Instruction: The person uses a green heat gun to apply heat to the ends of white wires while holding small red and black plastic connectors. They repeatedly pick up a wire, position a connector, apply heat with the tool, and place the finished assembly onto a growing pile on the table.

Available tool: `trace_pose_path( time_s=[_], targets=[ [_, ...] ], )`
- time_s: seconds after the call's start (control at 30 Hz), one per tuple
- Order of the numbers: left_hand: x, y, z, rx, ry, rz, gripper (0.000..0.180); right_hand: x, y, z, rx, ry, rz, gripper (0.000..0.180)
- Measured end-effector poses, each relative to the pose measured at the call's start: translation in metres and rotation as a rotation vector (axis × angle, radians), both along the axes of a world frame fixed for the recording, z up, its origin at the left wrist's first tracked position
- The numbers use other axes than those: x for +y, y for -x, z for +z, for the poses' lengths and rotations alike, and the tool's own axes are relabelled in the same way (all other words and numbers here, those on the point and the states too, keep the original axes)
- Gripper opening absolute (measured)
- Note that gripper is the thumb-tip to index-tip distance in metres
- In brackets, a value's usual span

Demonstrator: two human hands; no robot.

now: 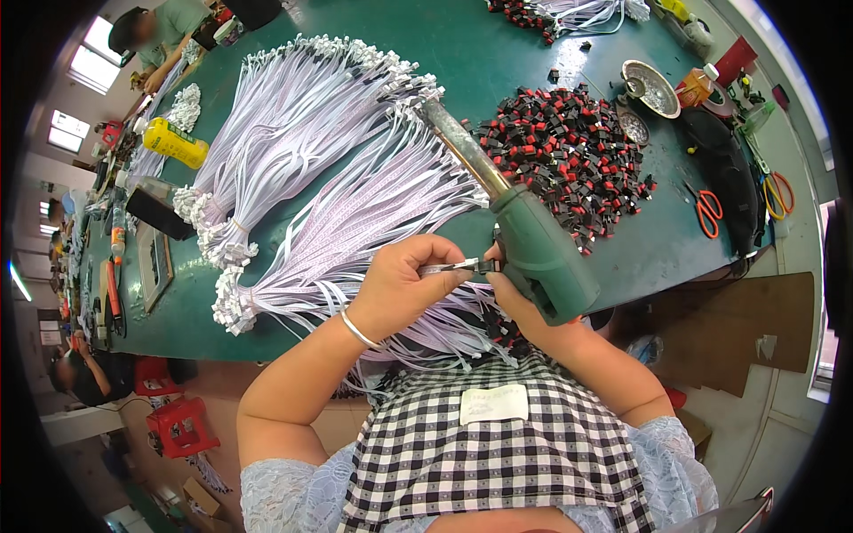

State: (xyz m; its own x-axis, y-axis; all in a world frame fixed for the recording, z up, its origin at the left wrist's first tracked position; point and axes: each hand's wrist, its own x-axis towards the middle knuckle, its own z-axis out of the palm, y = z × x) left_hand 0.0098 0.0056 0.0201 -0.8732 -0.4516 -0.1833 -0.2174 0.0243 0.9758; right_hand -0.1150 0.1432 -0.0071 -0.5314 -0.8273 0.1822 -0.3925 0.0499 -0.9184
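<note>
Two hands join a flat cable end to a small connector over the green tabletop (pixel 498 62).

Head view: the left hand (pixel 404 284) pinches the flat cable (pixel 444 267) closed between thumb and fingers; the small black connector (pixel 484 265) sits at the cable's tip, just beside the right hand (pixel 524 306), whose grip is mostly hidden behind the green tool (pixel 542 258), so its state cannot be told. A metal bowl (pixel 651 87) holds small parts, beside the pile of red-and-black connectors (pixel 569 151).

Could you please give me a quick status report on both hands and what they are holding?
Left hand pinching a white ribbon cable. Right hand at its small black connector, behind a green soldering gun. Red-black connector pile beyond.
</note>
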Motion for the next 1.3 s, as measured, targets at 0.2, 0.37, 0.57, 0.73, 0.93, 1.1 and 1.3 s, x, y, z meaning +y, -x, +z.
trace_pose_path(
  time_s=[0.2,0.37,0.57,0.73,0.93,1.1,1.3],
  targets=[
    [-0.001,-0.001,-0.005,0.026,0.051,0.005,0.011,0.000,0.001,0.004,-0.017,-0.022,0.011,0.034],
    [-0.003,0.000,-0.001,-0.010,0.067,-0.022,0.011,0.000,0.001,0.006,-0.002,-0.029,-0.001,0.031],
    [-0.006,-0.002,-0.011,0.011,-0.148,-0.051,0.011,-0.002,0.003,0.006,-0.074,0.006,-0.018,0.028],
    [-0.005,0.003,-0.003,-0.032,-0.291,-0.076,0.009,-0.009,0.005,0.009,-0.297,0.095,0.006,0.024],
    [-0.005,0.005,0.002,-0.035,-0.289,-0.074,0.007,-0.011,0.007,0.016,-0.465,0.075,0.045,0.021],
    [-0.006,0.006,-0.006,0.033,-0.262,-0.070,0.006,-0.015,0.008,0.015,-0.460,0.078,0.070,0.023],
    [-0.004,0.011,-0.006,0.123,-0.352,0.006,0.006,-0.013,0.013,0.013,0.025,0.129,0.043,0.025]
  ],
)
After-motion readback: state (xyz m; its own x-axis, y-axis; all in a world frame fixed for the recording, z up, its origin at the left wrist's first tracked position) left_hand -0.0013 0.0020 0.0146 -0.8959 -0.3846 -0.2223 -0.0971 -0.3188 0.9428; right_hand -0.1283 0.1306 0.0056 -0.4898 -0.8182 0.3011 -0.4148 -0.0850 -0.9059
